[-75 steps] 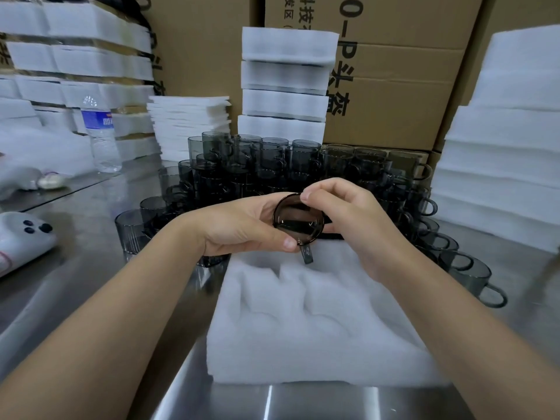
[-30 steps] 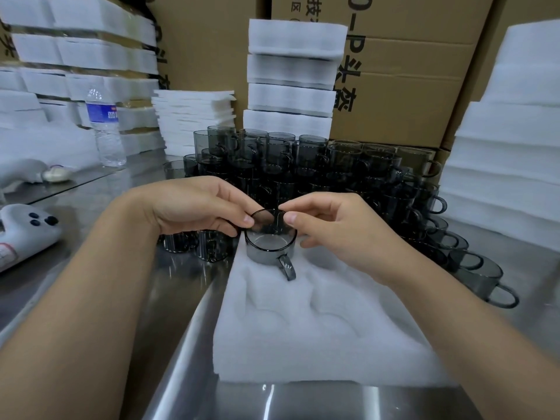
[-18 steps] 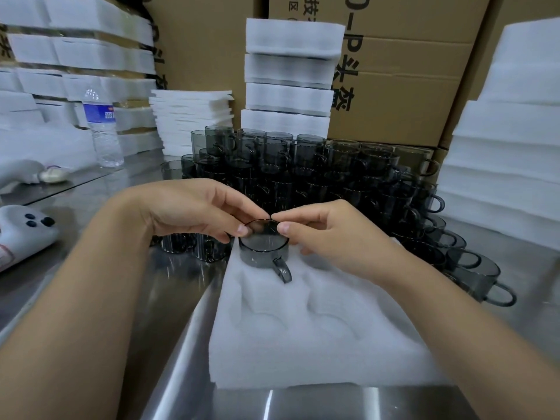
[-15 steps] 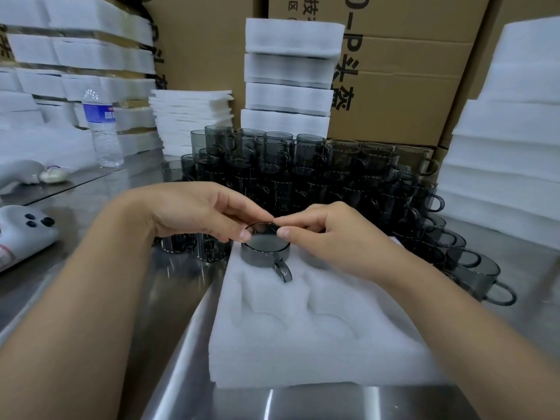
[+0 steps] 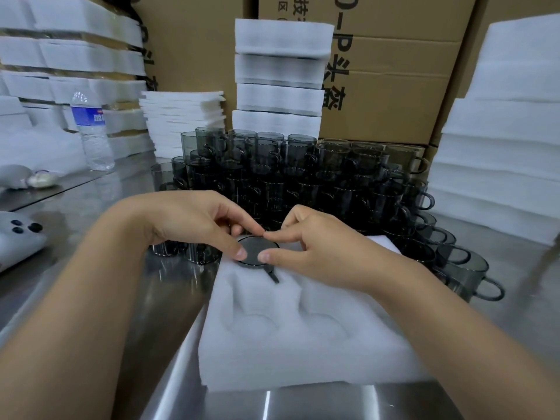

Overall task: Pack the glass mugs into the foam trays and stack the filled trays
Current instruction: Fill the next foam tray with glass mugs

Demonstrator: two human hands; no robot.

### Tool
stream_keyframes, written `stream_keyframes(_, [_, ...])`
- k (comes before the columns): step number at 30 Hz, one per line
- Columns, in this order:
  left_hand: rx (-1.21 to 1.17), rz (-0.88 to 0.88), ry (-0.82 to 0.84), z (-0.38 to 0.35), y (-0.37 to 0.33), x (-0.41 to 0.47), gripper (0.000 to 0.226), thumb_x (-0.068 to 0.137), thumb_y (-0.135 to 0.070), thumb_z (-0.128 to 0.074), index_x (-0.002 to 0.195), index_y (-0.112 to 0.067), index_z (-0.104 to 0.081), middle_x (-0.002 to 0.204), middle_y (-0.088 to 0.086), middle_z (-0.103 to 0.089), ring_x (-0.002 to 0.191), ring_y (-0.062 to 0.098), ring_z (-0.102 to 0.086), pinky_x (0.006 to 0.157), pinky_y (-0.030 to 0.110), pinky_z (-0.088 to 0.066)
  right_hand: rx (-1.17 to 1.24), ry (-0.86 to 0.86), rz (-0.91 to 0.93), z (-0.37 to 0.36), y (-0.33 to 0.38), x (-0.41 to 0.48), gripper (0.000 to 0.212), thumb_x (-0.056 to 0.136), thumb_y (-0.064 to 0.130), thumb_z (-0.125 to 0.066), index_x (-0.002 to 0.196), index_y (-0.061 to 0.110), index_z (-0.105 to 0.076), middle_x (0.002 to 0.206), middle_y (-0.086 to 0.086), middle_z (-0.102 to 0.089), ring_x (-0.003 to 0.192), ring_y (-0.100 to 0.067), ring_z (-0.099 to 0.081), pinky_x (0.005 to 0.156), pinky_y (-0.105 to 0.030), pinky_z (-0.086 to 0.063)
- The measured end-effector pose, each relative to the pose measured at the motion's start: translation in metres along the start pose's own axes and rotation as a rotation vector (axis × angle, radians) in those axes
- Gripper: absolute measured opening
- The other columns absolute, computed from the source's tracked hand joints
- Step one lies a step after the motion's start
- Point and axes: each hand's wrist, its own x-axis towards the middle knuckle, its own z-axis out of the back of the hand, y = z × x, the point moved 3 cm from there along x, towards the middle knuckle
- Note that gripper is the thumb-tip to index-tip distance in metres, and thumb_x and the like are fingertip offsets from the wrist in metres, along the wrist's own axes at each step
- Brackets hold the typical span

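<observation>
Left hand (image 5: pixel 194 225): thumb and forefinger are curled onto one side of the rim of the smoked-glass mug (image 5: pixel 257 253) and pinch it.
Right hand (image 5: pixel 318 247): thumb and forefinger pinch the opposite side of the same rim, and their tips nearly meet the left hand's.
Mug position: it stands upright directly beneath and between the fingertips. It is sunk into a pocket of the foam tray (image 5: pixel 303 344) until little more than the rim shows. Its handle (image 5: pixel 273 275) lies in a slot running from the right thumb toward the wearer.
Tray: it lies on the steel counter (image 5: pixel 91 283). The pockets under the wrists, nearer than the fingers, hold nothing.
Loose mugs (image 5: pixel 303 183): they are crowded just beyond the fingertips, several tiers high, and more trail off past the right wrist.
Step, by my judgement: the first mug is being seated, and the rest of the tray is yet to be filled.
Risk, uneven pressure: a harder push from one hand could cock the mug in its pocket. It would then sit proud, and a tray stacked above would rock.
Risk, handle: if the handle is not squarely in its slot, pressing on the rim could tear the foam or strain the glass joint.
Risk, withdrawal: the knuckles are very near the tiered mugs, so a careless lift could knock one onto the steel and chip it.
Risk, sliding: the light foam on the smooth counter may skid under a sideways push.
</observation>
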Motion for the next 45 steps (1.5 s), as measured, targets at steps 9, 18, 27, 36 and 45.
stream_keyframes(9, [-0.088, -0.244, -0.294, -0.030, -0.023, 0.030, 0.033, 0.085, -0.001, -0.062, 0.088, -0.031, -0.074, 0.059, -0.015, -0.048, 0.057, 0.006, -0.040, 0.067, 0.023, -0.038, 0.201, -0.841, -0.140, 0.056, -0.013, -0.011, 0.025, 0.087, 0.030, -0.061, 0.073, 0.014, -0.074, 0.073, 0.002, -0.067, 0.067, -0.010, -0.055, 0.063, -0.020, -0.040])
stream_keyframes(18, [-0.014, -0.227, -0.270, -0.047, -0.022, 0.039, 0.026, 0.090, -0.013, -0.060, 0.087, -0.035, -0.074, 0.049, -0.018, -0.044, 0.046, 0.001, -0.037, 0.049, 0.007, -0.034, -0.268, -0.715, -0.430, 0.075, -0.087, -0.014, 0.049, 0.095, 0.031, -0.050, 0.142, 0.032, -0.039, 0.136, -0.005, -0.046, 0.127, -0.028, -0.033, 0.103, -0.043, -0.027])
stream_keyframes(27, [-0.013, -0.228, -0.271, -0.047, -0.024, 0.038, 0.025, 0.091, -0.012, -0.059, 0.091, -0.032, -0.073, 0.046, -0.017, -0.042, 0.043, 0.001, -0.036, 0.047, 0.006, -0.031, -0.369, -0.812, -0.383, 0.073, -0.089, -0.011, 0.031, 0.094, 0.029, -0.056, 0.123, 0.021, -0.052, 0.112, -0.007, -0.061, 0.111, -0.030, -0.050, 0.089, -0.042, -0.033])
stream_keyframes(36, [0.021, -0.206, -0.320, -0.045, -0.023, 0.038, 0.025, 0.090, -0.019, -0.060, 0.085, -0.039, -0.075, 0.047, -0.014, -0.048, 0.044, 0.005, -0.035, 0.045, 0.012, -0.031, -0.277, -0.893, -0.326, 0.076, -0.080, -0.016, 0.020, 0.091, 0.024, -0.061, 0.108, 0.016, -0.058, 0.106, -0.006, -0.060, 0.105, -0.029, -0.050, 0.084, -0.037, -0.031])
stream_keyframes(45, [0.056, -0.235, -0.349, -0.043, -0.027, 0.037, 0.025, 0.092, -0.020, -0.059, 0.089, -0.040, -0.073, 0.076, -0.012, -0.072, 0.063, 0.006, -0.060, 0.062, 0.015, -0.048, -0.083, -0.962, -0.092, 0.094, -0.035, -0.027, 0.016, 0.087, 0.026, -0.065, 0.099, 0.021, -0.056, 0.099, 0.004, -0.055, 0.096, -0.019, -0.054, 0.085, -0.037, -0.045])
